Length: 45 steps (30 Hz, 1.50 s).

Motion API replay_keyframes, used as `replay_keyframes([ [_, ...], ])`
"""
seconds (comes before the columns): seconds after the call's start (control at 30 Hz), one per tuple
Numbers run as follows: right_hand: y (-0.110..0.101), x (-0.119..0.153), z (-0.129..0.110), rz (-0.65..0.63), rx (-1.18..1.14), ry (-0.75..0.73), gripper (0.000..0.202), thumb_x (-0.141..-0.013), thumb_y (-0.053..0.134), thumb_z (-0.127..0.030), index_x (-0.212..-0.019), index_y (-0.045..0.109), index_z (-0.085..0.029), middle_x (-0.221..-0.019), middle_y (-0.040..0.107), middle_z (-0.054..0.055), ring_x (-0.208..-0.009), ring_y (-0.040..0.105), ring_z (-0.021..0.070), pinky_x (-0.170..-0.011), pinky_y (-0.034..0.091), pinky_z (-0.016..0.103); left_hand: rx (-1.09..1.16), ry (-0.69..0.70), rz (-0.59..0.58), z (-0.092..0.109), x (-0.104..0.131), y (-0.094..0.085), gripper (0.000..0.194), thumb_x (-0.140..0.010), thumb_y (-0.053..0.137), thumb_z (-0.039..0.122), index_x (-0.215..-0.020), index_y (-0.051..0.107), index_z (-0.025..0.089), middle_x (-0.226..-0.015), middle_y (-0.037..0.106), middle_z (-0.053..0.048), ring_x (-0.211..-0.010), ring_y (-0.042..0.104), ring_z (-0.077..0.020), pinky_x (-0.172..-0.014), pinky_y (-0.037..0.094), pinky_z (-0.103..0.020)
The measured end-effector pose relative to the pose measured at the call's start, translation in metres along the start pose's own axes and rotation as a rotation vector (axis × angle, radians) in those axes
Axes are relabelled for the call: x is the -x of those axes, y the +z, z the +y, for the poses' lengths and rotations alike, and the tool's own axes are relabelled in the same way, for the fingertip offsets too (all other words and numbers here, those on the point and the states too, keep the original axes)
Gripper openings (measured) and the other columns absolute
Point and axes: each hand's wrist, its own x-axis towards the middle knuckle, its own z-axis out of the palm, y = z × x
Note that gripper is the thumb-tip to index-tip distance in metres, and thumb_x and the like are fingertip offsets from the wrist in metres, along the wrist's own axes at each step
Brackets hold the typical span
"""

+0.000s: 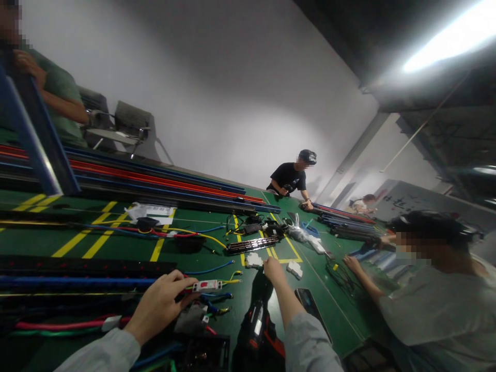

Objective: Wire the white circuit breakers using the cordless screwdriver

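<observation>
It's the white breaker (211, 285) with the red switch, pinched in the left hand (163, 302) over the near side of the bench (341, 315), wire ends (234, 280) just beside it! Over to the right hand (273, 270), fingers down by a white module (253, 260), grip impossible to tell, a power drill (256, 325) between the forearms. Farther out, long red rails (166, 178) line the far edge, and a co-worker in black (289, 178) leans in.

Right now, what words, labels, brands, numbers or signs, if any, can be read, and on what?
None is legible.
Circuit breaker in the left hand: printing too small.
White paper on the green table: print too small.
Black cap at the far side: pale lettering, blurred.
Grey panel at right: large dark characters, blurred.
</observation>
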Motion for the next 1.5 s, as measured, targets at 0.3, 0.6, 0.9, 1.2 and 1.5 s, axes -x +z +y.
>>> replay_keyframes([
  [0.3, -0.022, 0.016, 0.005, 0.037, -0.259, 0.061, 0.027, -0.096, 0.044, -0.020, -0.118, 0.056, -0.009, -0.103, 0.067, 0.018, -0.100, 0.064, 0.0265, -0.081, 0.046, 0.034, 0.007, -0.006, -0.022, -0.003, 0.004, 0.011, 0.036, -0.093, 0.047, 0.052, -0.116, 0.061, 0.029, -0.107, 0.072, -0.003, -0.091, 0.065, -0.0225, -0.080, 0.045, -0.032],
  [0.6, -0.016, 0.131, -0.060, -0.037, -0.865, -0.430, 0.037, -0.095, 0.046, -0.037, -0.126, 0.053, -0.019, -0.087, 0.056, 0.001, -0.079, 0.055, 0.0159, -0.070, 0.044, 0.023, 0.109, -0.037, -0.101, 0.002, 0.002, 0.003, 0.035, -0.095, 0.042, 0.050, -0.117, 0.056, 0.026, -0.091, 0.071, -0.003, -0.081, 0.065, -0.0213, -0.073, 0.046, -0.030],
  [0.9, 0.015, 0.161, -0.106, 0.061, -1.119, -0.484, 0.022, -0.088, 0.060, -0.030, -0.108, 0.064, -0.022, -0.078, 0.052, -0.002, -0.072, 0.048, 0.0150, -0.067, 0.040, 0.025, 0.308, 0.047, -0.074, 0.027, -0.004, -0.017, 0.040, -0.086, 0.061, 0.046, -0.119, 0.058, 0.024, -0.116, 0.067, -0.007, -0.107, 0.062, -0.0247, -0.093, 0.048, -0.036],
  [1.2, -0.008, 0.184, -0.079, 0.154, -1.210, -0.493, 0.027, -0.096, 0.051, -0.032, -0.121, 0.051, -0.023, -0.093, 0.059, 0.002, -0.082, 0.057, 0.0162, -0.076, 0.047, 0.028, 0.771, -0.091, -0.136, 0.036, -0.013, -0.016, 0.031, -0.081, 0.070, 0.039, -0.106, 0.064, 0.021, -0.110, 0.071, -0.006, -0.102, 0.066, -0.0231, -0.088, 0.054, -0.034],
  [1.5, -0.024, 0.202, -0.065, 0.248, -1.075, -0.525, 0.020, -0.097, 0.051, -0.029, -0.112, 0.063, -0.024, -0.095, 0.065, 0.005, -0.084, 0.062, 0.0173, -0.074, 0.048, 0.027, 1.098, -0.175, -0.026, 0.021, -0.002, -0.014, 0.029, -0.072, 0.079, 0.025, -0.093, 0.062, 0.017, -0.108, 0.073, -0.011, -0.098, 0.069, -0.0250, -0.083, 0.057, -0.037],
])
